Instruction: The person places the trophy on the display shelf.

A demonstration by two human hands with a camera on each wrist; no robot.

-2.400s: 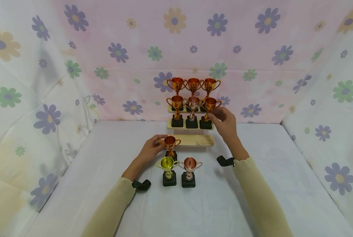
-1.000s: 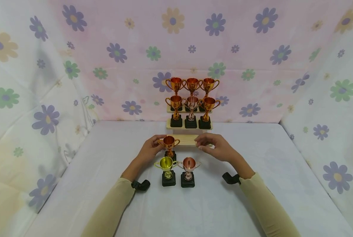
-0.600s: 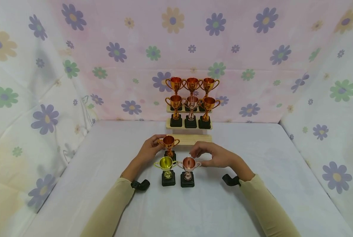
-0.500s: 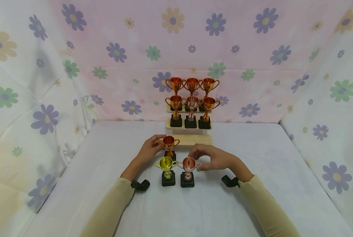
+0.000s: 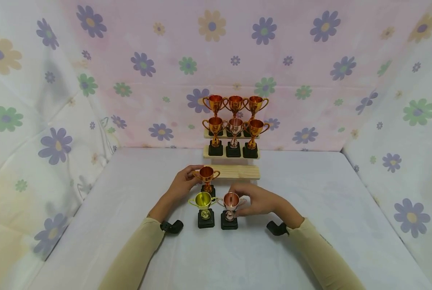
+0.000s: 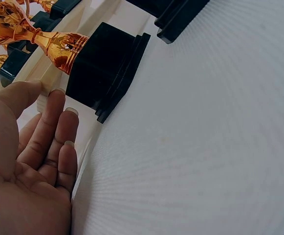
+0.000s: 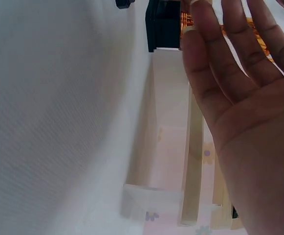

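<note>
In the head view my right hand (image 5: 257,200) reaches round a rose-gold trophy cup (image 5: 231,201) standing on the table. Its thumb is against the stem, the other fingers behind the cup; in the right wrist view the grip lies beyond the frame. A yellow-gold trophy cup (image 5: 203,201) stands to its left. Behind that is an orange-gold trophy cup (image 5: 206,175), whose black base (image 6: 102,68) shows in the left wrist view. Beside it my left hand (image 5: 182,180) pinches the left end of the lowest step of a wooden stand (image 5: 237,172), thumb and forefinger on the wood.
Two upper steps of the stand hold rows of trophies: orange-gold ones (image 5: 216,125) and a rose-gold one (image 5: 234,129) in the middle of the nearer row. A pale cloth covers the table (image 5: 310,189). A flowered curtain (image 5: 292,48) closes off the back and sides.
My right hand has left the right-hand trophy on the middle step and come down and forward to the rose-gold trophy, its thumb closing in on the stem. The left hand has stayed in place.
</note>
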